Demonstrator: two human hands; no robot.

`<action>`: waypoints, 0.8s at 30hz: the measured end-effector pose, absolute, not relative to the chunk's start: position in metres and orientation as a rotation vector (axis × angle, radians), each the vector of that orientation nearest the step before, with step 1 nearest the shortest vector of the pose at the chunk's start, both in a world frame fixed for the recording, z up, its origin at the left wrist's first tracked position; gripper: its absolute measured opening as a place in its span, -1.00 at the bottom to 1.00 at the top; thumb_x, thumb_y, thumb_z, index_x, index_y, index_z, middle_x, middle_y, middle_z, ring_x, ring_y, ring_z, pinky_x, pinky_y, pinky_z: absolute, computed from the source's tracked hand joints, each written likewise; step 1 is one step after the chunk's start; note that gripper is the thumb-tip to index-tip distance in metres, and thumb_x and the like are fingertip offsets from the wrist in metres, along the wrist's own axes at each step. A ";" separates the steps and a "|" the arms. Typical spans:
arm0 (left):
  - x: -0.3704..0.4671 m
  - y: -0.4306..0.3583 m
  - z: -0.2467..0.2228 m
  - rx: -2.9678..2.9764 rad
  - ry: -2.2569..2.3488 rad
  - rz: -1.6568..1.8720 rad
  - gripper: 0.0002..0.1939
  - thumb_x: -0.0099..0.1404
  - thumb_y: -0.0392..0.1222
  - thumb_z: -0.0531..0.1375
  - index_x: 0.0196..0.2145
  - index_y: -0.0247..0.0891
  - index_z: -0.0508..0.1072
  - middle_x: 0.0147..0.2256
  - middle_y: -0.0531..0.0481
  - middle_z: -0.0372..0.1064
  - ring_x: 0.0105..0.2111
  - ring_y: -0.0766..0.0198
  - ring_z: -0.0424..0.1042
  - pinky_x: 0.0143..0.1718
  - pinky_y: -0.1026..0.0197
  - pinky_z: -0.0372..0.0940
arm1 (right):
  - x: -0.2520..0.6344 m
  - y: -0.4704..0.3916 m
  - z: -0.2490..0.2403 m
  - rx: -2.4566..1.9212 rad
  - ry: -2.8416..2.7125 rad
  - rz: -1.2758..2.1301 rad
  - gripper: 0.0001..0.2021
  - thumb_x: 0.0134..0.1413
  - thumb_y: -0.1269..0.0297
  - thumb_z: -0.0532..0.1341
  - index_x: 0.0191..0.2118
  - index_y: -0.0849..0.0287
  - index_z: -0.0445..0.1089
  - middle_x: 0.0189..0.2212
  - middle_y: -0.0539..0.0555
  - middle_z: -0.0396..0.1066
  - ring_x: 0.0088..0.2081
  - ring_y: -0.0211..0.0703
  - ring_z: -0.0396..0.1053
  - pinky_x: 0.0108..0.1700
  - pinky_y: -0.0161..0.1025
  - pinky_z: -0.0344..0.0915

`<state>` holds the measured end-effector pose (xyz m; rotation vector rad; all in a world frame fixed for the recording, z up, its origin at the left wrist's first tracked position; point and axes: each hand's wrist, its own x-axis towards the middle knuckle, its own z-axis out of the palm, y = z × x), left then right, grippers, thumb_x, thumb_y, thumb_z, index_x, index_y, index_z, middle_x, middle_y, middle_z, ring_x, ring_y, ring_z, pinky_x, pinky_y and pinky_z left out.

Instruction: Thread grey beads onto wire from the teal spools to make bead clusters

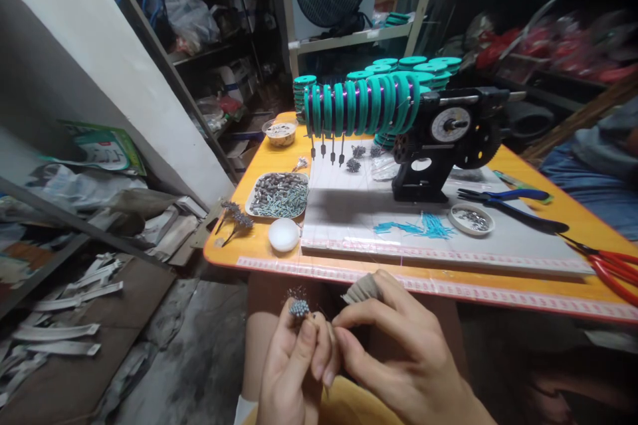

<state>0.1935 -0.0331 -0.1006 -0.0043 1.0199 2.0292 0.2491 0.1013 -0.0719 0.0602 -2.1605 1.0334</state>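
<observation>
In front of my lap, my left hand (pixel 302 362) is closed on a bundle of thin pieces with grey-blue bead-like ends (pixel 299 307). Fine wire-like strands stick up behind those ends. My right hand (pixel 406 339) touches the left fingertips with thumb and forefinger pinched together. What lies in that pinch is too small to make out. A strip of grey cloth (pixel 363 289) shows at the right hand's fingers. Beyond the hands, a white board (pixel 343 229) on the yellow table (pixel 224 249) bears light-blue sticks (pixel 419 226) and a dish of small metal parts (pixel 471 219).
A black winding device (pixel 423 172) carries a row of green spools (pixel 361 106). Left of the board are a tray of small grey and pale-green pieces (pixel 279 194) and a white round cup (pixel 284 234). Blue-handled pliers (pixel 513 196) and a red-handled tool (pixel 613 272) lie right.
</observation>
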 end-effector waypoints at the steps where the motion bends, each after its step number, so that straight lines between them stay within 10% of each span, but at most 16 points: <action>1: 0.194 -0.033 -0.097 -0.060 1.004 2.019 -0.38 0.08 0.08 0.33 -0.31 -0.30 -0.04 -0.65 0.23 0.03 -0.64 0.65 0.14 -0.51 0.46 -0.09 | 0.249 0.102 -0.073 0.067 -2.163 1.041 -0.84 0.12 0.48 0.17 -0.42 0.34 0.49 -0.40 0.07 0.19 -0.24 -0.72 0.07 -0.17 -0.71 0.03; 9: 0.198 -0.031 -0.088 -0.122 0.984 1.964 -0.51 0.18 -0.03 0.28 -0.23 -0.29 0.04 -0.64 0.23 -0.05 -0.66 0.71 0.04 -0.52 0.45 -0.24 | 0.248 0.101 -0.075 0.078 -2.173 1.062 -0.82 0.15 0.46 0.15 -0.38 0.34 0.50 -0.39 0.07 0.19 -0.24 -0.74 0.09 -0.18 -0.76 0.08; 15: 0.201 -0.026 -0.087 -0.118 1.026 1.905 -0.25 -0.05 0.21 0.38 -0.18 -0.24 0.02 -0.66 0.26 -0.18 -0.66 0.66 0.04 -0.51 0.49 -0.01 | 0.246 0.103 -0.072 0.056 -2.214 1.130 -0.79 0.21 0.44 0.13 -0.27 0.26 0.55 -0.38 0.07 0.21 -0.27 -0.80 0.14 -0.23 -0.85 0.14; 24: 0.204 -0.024 -0.088 -0.165 1.248 2.007 -0.25 -0.08 0.16 0.41 -0.18 -0.27 0.07 -0.62 0.25 0.04 -0.63 0.72 0.11 -0.50 0.49 -0.07 | 0.248 0.110 -0.069 0.098 -2.320 1.143 -0.80 0.18 0.40 0.17 -0.26 0.21 0.58 -0.39 0.06 0.25 -0.28 -0.79 0.16 -0.25 -0.84 0.14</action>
